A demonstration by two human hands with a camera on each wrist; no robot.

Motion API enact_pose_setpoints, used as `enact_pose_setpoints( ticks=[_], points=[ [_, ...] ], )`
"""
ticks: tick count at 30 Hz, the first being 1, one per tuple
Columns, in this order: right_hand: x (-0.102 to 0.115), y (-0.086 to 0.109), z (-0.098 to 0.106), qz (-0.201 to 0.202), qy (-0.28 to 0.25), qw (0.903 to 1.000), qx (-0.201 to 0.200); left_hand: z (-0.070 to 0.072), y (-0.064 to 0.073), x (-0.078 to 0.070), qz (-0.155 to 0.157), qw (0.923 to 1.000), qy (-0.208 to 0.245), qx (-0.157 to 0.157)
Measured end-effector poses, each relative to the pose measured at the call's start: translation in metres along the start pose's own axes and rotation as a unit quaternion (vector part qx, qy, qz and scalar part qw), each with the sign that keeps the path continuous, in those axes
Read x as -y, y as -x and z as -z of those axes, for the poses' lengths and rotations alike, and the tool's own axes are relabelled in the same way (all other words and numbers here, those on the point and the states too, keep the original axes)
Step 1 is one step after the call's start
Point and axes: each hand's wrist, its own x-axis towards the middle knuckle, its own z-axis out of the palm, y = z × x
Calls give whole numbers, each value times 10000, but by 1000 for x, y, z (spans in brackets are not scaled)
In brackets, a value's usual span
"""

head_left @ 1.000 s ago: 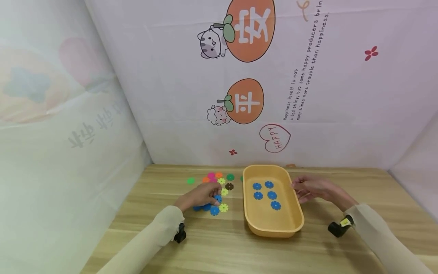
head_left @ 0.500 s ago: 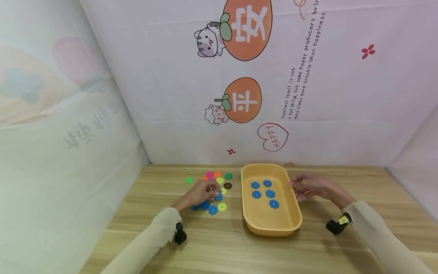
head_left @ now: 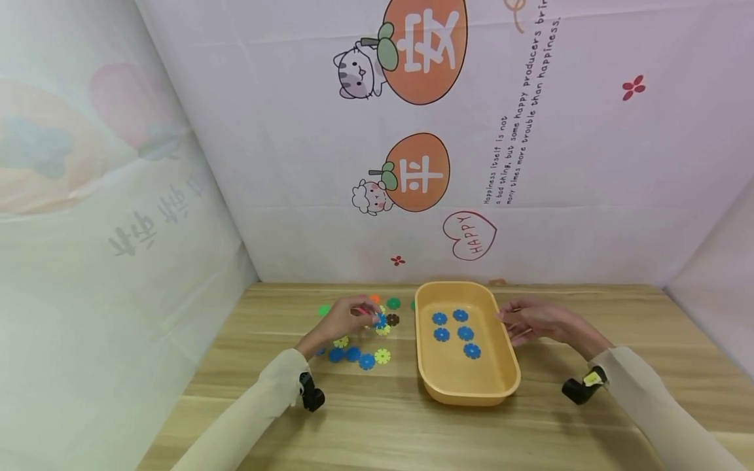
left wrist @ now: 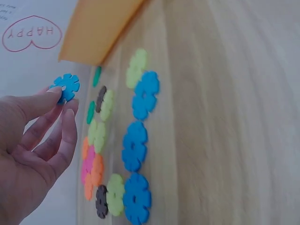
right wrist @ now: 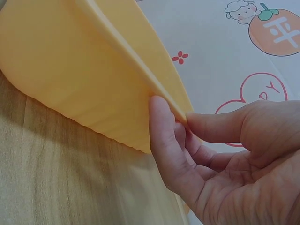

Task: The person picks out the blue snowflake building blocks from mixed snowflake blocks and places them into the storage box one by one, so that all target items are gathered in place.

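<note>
Between thumb and fingertips my left hand [head_left: 344, 319] pinches a blue flower-shaped disc [left wrist: 68, 87], raised above the scattered pieces left of the tray. My right hand [head_left: 538, 319] holds the right rim of the yellow-orange tray [head_left: 432, 386], thumb at the edge and fingers under it, as the right wrist view shows. Several blue discs [head_left: 472, 351] lie flat inside the tray. Below the left hand, a row of blue discs [left wrist: 134, 146] lies on the wooden table, with a yellow-green disc [head_left: 382, 356] at its right end.
More flower discs lie toward the back of the table: a dark green disc [head_left: 393, 303], a brown disc [head_left: 393, 320], an orange disc [left wrist: 97, 169] and a pink disc [left wrist: 88, 164]. A printed cloth wall [head_left: 330, 235] stands behind the table, another at the left.
My left hand has lifted the blue disc off the pile and moved it slightly back, uncovering a yellow-green disc and the blue row. The right hand stays at the tray's rim.
</note>
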Motion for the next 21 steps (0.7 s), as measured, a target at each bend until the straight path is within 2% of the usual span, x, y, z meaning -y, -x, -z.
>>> enact_pose_setpoints(
  ticks=[4, 14, 21],
  points=[
    [2, 1, 0, -3, 19, 10000, -4, 1, -4, -6, 214, 9983, 542, 77],
    [4, -1, 1, -55, 127, 9999, -37, 0, -19, -30, 372, 9912, 1237, 277],
    [3, -1, 0, -65, 80, 9999, -18, -3, -26, -46, 423, 9916, 1137, 442]
  ],
)
